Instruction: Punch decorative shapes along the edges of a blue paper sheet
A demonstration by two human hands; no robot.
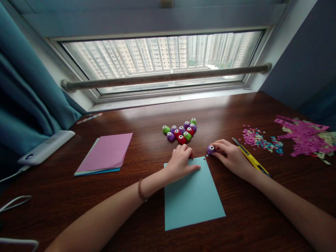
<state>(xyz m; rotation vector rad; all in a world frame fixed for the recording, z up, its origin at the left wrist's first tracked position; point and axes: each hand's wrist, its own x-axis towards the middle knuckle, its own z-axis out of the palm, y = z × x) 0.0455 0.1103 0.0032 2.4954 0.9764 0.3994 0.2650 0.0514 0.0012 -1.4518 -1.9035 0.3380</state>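
A sheet of light blue paper [194, 203] lies flat on the dark wooden table. My left hand [181, 162] rests on its upper part, thumb stretched out and fingers apart, the fingertips bent near the far edge. Between the thumb and fingers of my right hand [231, 155] is a small purple craft punch [210, 150] with a star on its white top. The punch sits just beyond the paper's far right corner. Close to that corner a star-shaped hole [204, 159] shows in the sheet, and a tiny blue star [207, 155] is beside the edge.
Several green, purple and red craft punches [181, 131] stand grouped beyond my left hand. A yellow utility knife [252, 159] and confetti [258, 139] lie right, with punched pink scraps [304, 136] farther out. Coloured paper [106, 150] and a white power bank [47, 147] are left.
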